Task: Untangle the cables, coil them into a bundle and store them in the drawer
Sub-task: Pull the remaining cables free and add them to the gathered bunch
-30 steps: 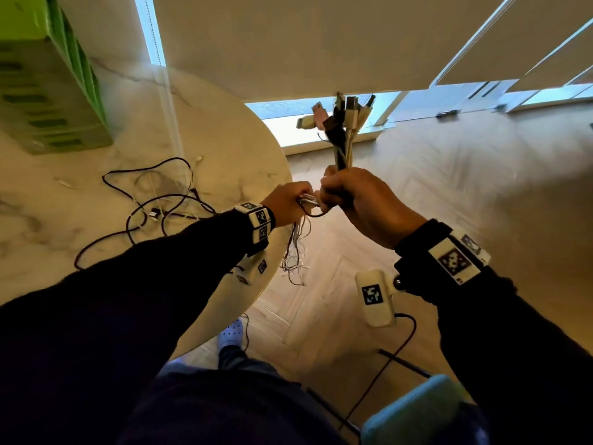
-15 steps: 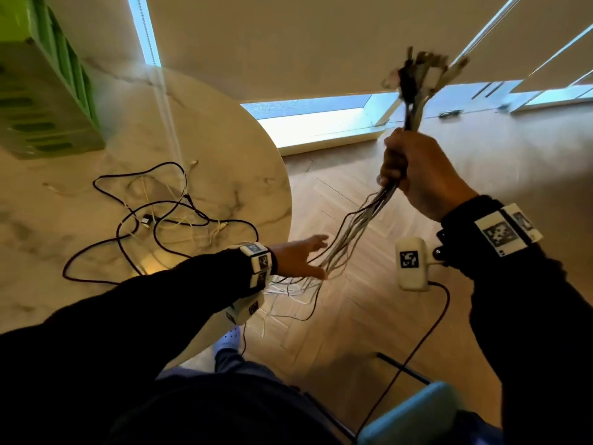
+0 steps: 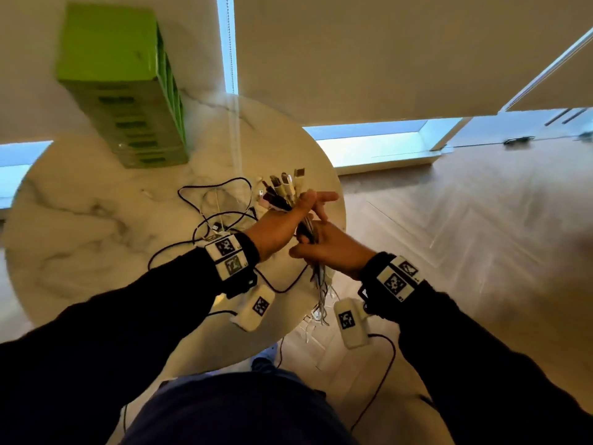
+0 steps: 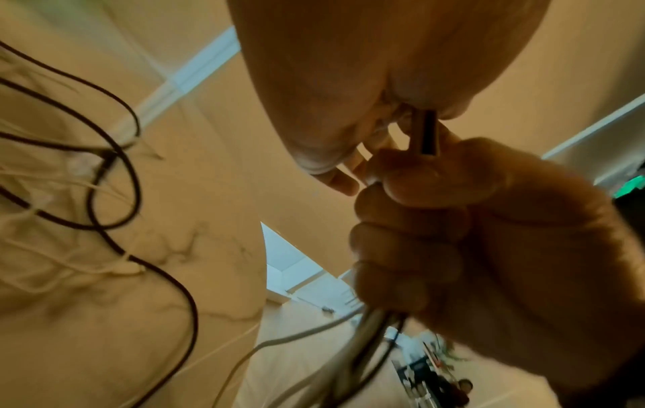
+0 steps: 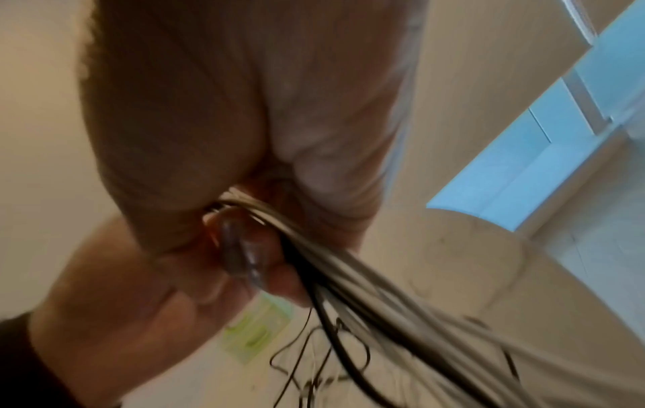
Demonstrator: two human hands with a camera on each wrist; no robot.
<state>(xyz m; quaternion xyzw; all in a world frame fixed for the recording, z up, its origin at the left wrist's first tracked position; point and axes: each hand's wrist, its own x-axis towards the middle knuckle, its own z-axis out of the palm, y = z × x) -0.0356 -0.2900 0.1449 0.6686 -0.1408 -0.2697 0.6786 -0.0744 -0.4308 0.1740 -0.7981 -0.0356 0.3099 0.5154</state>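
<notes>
Marble table (image 3: 80,226), loose cables (image 3: 221,203), wood floor (image 3: 465,236).

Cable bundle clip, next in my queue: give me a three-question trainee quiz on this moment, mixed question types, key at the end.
1. True or false: the right hand grips the cable bundle below its plugs.
2. Multiple choice: where is the green drawer unit? A) on the floor B) at the table's far side, left of the hands C) under the left hand
3. Fill in: a loose ___ cable lies on the marble top.

Key: 1 true; 2 B; 3 black.
</notes>
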